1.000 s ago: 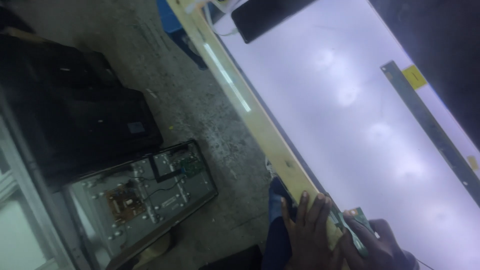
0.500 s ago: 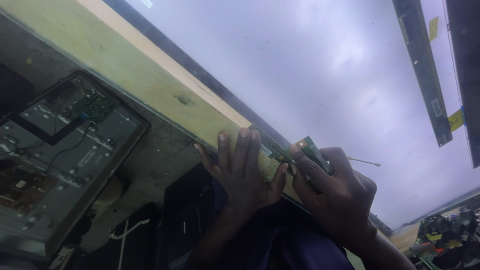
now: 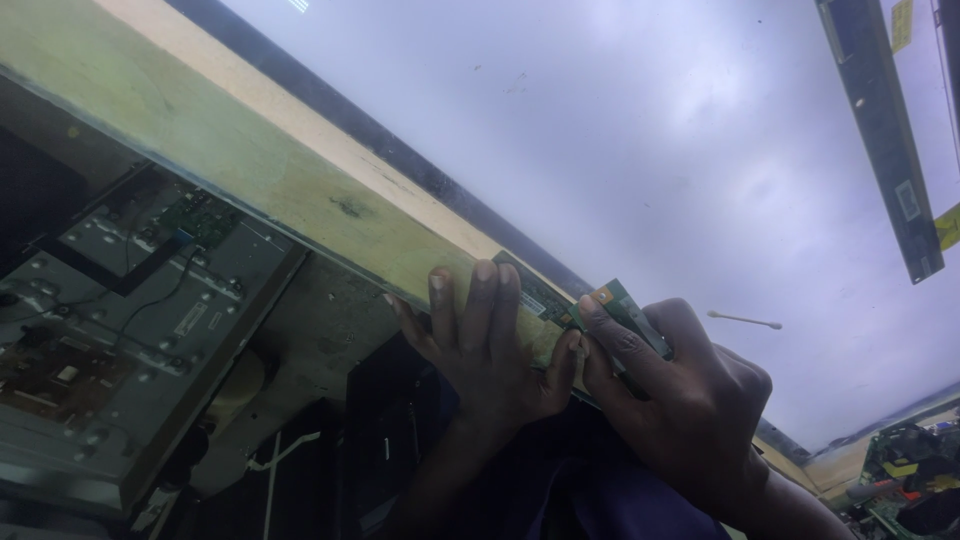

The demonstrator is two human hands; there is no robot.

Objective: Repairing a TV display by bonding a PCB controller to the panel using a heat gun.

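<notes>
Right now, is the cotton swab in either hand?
No. The cotton swab lies alone on the lit panel, apart from the right hand, which grips the green circuit strip.

Wooden bench (image 3: 250,160), apparently under panel (image 3: 620,150)

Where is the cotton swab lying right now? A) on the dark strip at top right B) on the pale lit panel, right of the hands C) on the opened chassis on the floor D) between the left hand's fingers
B: the cotton swab lies loose on the pale lit panel, just right of the right hand, touching neither hand.
</notes>
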